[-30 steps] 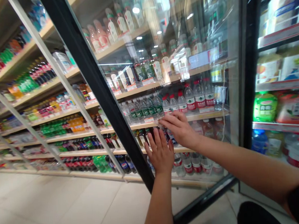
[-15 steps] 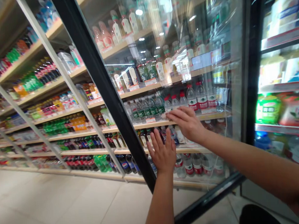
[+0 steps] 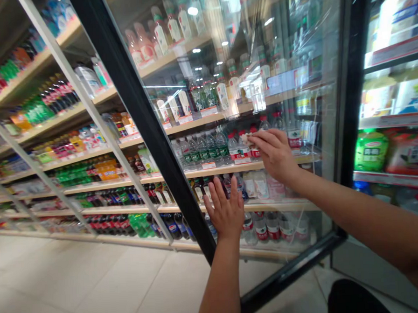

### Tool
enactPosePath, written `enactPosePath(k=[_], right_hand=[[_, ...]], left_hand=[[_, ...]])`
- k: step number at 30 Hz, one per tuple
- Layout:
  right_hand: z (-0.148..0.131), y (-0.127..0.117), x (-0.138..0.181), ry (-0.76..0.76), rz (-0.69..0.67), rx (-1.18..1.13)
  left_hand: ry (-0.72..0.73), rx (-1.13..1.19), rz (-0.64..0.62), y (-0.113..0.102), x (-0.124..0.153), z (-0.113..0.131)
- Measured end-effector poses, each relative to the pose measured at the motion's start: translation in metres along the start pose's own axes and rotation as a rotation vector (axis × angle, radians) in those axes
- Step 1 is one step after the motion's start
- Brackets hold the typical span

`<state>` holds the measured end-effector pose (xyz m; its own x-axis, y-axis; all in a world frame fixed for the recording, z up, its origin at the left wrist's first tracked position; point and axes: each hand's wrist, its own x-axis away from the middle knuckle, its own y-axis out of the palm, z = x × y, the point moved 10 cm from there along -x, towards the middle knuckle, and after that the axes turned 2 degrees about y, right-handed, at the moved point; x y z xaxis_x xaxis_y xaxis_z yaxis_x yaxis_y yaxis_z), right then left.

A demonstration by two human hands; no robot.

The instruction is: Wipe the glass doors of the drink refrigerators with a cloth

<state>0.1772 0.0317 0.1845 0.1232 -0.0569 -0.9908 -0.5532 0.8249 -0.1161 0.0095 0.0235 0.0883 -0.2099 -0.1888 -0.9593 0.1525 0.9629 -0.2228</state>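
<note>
A glass door (image 3: 316, 193) with a black frame (image 3: 136, 109) stands open in front of me. Against its lower left part my left hand (image 3: 226, 212) lies flat, fingers spread and holding nothing. Higher up and to the right, my right hand (image 3: 276, 154) pinches a small crumpled whitish wad (image 3: 247, 138), perhaps tissue or cloth, at or very near the glass. Its material is too small to make out. Behind the pane, water bottles (image 3: 212, 147) with green labels show between the two hands; the right hand hides part of a row with red caps.
Wooden shelves (image 3: 87, 186) of bottled drinks run along the left and behind the glass. At the right is a lit cooler holding a green pouch (image 3: 370, 155) and other packages. Pale floor tiles (image 3: 79, 284) lie below. Light reflections cross the pane.
My right hand has moved right and slightly up across the glass with the whitish wad. My left hand stays flat in nearly the same place.
</note>
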Motion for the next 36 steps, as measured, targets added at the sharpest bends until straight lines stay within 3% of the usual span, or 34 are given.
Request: enactPosePath(k=[2,6,8,14,18,20,25,27,32,36], right_hand=[[0.002,-0.003,0.011,0.027,0.028,0.006],[-0.035,0.018,0.057,-0.202,-0.206,-0.056],[-0.039,0.021,0.063,-0.252,-0.265,-0.062],[0.005,-0.007,0.029,0.009,0.005,0.016],[-0.024,0.014,0.056,-0.189,-0.2,-0.06],[-0.029,0.017,0.058,-0.238,-0.239,-0.074],[0.001,-0.004,0.026,-0.039,-0.008,-0.018],[-0.006,-0.001,0.034,-0.056,-0.019,-0.027],[-0.048,0.019,0.071,-0.351,-0.223,-0.102],[-0.014,0.005,0.032,-0.137,-0.092,-0.052]], left_hand=[[-0.003,0.015,-0.001,0.0,0.0,-0.001],[0.002,-0.009,0.002,-0.001,-0.001,-0.001],[0.012,-0.035,0.005,-0.001,-0.002,0.0],[0.009,-0.051,0.012,-0.002,-0.001,0.001],[0.001,-0.015,0.002,-0.002,-0.001,0.0],[0.009,-0.023,0.009,-0.003,-0.001,0.001],[0.037,-0.102,0.015,-0.004,-0.002,0.004],[0.041,-0.109,0.016,-0.004,-0.002,0.005],[0.041,-0.13,0.013,-0.003,-0.002,0.005],[0.039,-0.134,0.029,-0.005,-0.003,0.005]])
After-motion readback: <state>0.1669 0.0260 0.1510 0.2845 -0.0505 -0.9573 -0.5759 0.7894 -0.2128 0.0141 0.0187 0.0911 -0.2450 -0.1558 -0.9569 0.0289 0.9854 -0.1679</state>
